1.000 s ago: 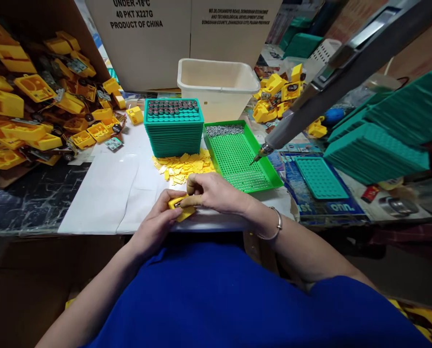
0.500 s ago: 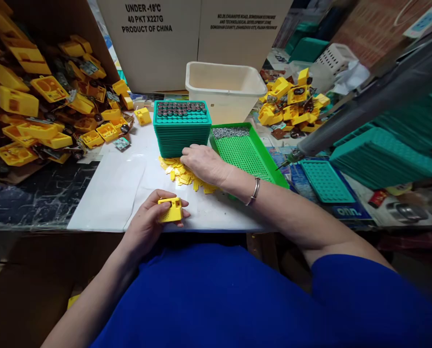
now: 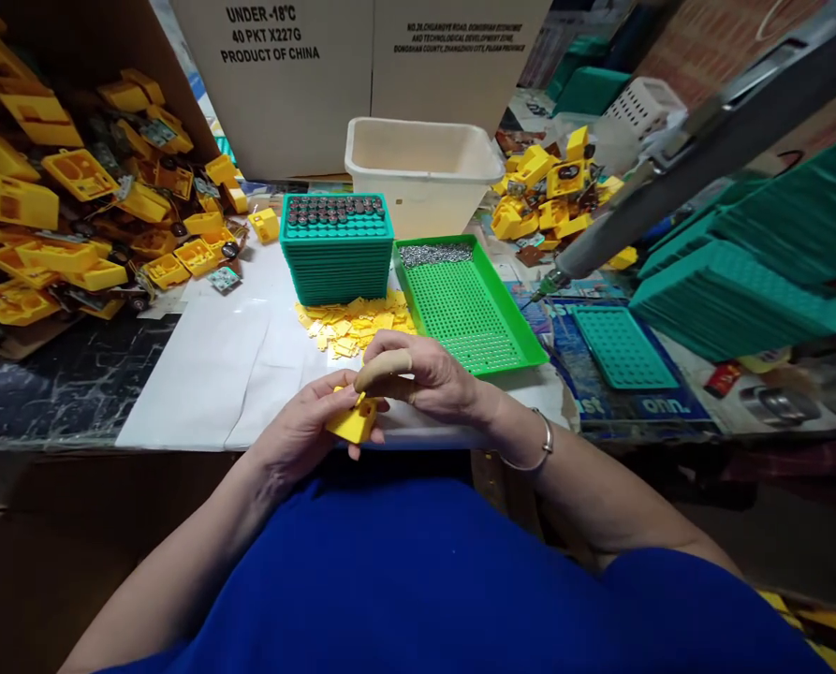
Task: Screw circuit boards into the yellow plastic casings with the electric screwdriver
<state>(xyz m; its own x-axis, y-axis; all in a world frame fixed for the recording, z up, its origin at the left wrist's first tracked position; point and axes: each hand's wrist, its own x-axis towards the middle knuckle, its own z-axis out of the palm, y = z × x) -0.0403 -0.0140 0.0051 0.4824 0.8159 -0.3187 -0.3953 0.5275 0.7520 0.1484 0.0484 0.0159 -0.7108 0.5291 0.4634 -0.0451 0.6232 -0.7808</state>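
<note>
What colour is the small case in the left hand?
The case is yellow, shown in the head view.

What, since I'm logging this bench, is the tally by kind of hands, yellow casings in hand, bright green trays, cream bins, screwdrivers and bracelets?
Hands: 2 (left hand, right hand)
Yellow plastic casing in hand: 1
Bright green perforated tray: 1
Cream rectangular bin: 1
Screwdriver: 1
Bracelet: 1
Total: 7
</note>
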